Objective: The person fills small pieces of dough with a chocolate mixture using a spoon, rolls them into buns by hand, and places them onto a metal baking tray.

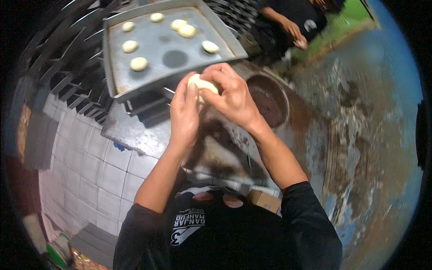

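Note:
A pale piece of dough (pixel 203 84) is held between my two hands, just off the near edge of a metal baking tray (pixel 148 85). My left hand (pixel 183 99) cups it from the left, fingers curled up along its side. From the right, my right hand (pixel 231 94) presses on it with thumb and bent fingers, which hide part of the dough. Several dough balls (pixel 139 64) sit spaced out on the tray; two of them (pixel 183 28) touch near its far side.
Right of my hands stands a round container (pixel 268 101) with a dark brown filling, on a worn worktable (pixel 306 130). A thin utensil (pixel 248 155) lies nearer me. Another person's hand (pixel 297 36) shows at far right. Dark metal racks (pixel 58 58) line the left, and a cardboard box (pixel 264 201) is below.

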The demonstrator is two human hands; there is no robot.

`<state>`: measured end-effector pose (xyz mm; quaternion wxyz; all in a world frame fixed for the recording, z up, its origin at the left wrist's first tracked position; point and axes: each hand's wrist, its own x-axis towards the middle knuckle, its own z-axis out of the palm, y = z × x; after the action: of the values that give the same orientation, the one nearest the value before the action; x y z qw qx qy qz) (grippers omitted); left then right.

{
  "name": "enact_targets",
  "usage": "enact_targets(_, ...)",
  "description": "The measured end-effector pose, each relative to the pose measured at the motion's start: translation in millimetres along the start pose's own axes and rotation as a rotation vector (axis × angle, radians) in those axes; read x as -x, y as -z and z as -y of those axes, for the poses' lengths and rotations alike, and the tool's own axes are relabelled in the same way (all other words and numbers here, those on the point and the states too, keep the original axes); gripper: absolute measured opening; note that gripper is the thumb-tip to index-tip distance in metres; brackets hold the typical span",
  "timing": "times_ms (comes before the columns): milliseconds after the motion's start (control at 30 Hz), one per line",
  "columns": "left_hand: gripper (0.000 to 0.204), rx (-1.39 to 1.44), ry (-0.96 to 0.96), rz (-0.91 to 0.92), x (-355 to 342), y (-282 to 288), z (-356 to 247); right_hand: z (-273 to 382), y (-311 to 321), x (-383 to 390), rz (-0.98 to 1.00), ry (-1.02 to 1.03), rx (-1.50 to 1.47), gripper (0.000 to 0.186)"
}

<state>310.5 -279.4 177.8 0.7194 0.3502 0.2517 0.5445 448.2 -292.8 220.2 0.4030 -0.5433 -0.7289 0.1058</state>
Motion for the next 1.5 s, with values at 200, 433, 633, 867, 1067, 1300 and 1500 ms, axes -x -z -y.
enact_targets(200,0.034,-0.753,-0.1,0.192,66,-37,108,7,41,174,-0.196,-0.33,0.086,0.028)
enact_targets(433,0.043,-0.431,0.282,0.262,152,-87,164,4,38,305,-0.626,-0.731,-0.886,0.037)
enact_targets(633,0.053,-0.607,0.691,0.328,173,19,213,-20,4,349,-0.536,-0.857,-0.202,0.026)
enact_targets(867,0.032,-0.631,0.742,0.363,185,45,224,-94,-35,350,-0.326,-0.769,-0.228,0.014)
enact_targets(1067,0.084,-0.762,0.461,0.464,98,3,194,-221,-62,380,-0.079,-0.889,0.659,0.018)
enact_targets(1300,0.052,-0.829,0.501,0.321,23,49,170,-223,-30,394,-0.111,-1.085,0.216,0.015)
enact_targets(1500,0.042,-0.694,0.451,0.308,-5,44,177,-198,-82,330,0.032,-0.988,-0.208,0.025)
